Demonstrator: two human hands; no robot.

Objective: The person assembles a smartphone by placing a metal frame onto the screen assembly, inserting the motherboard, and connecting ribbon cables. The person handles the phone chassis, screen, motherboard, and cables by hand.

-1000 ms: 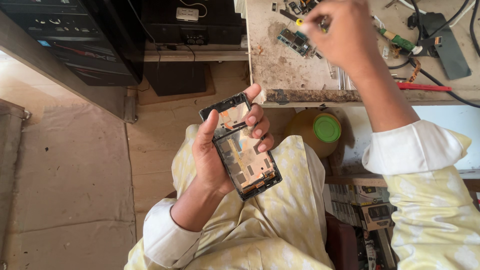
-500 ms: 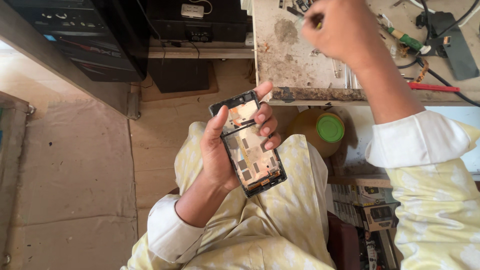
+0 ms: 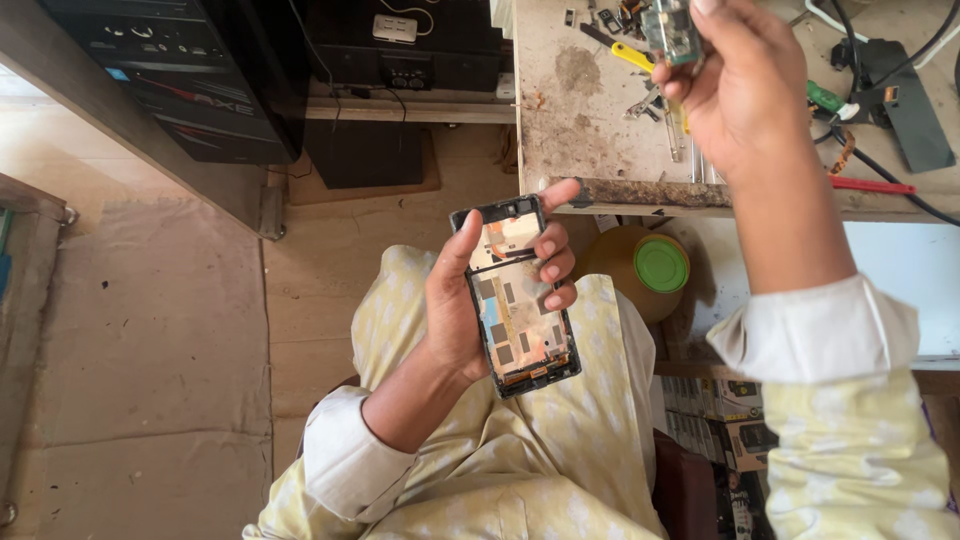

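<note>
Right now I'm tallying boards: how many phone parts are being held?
2: the opened phone frame in the left hand above the lap, one small circuit board in the right hand.

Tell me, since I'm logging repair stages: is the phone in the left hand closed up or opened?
Opened. The phone, held in the left hand, has no cover on the side facing up: bare boards and metal shields show inside its black frame.

1. The right hand [image 3: 745, 85] was cut off at its fingertips by the top edge.
2. The small green circuit board [image 3: 672, 30] it pinched ran out of view there too.
3. The left hand [image 3: 470, 300] hid the opened black phone frame's [image 3: 515, 300] left side.
</note>
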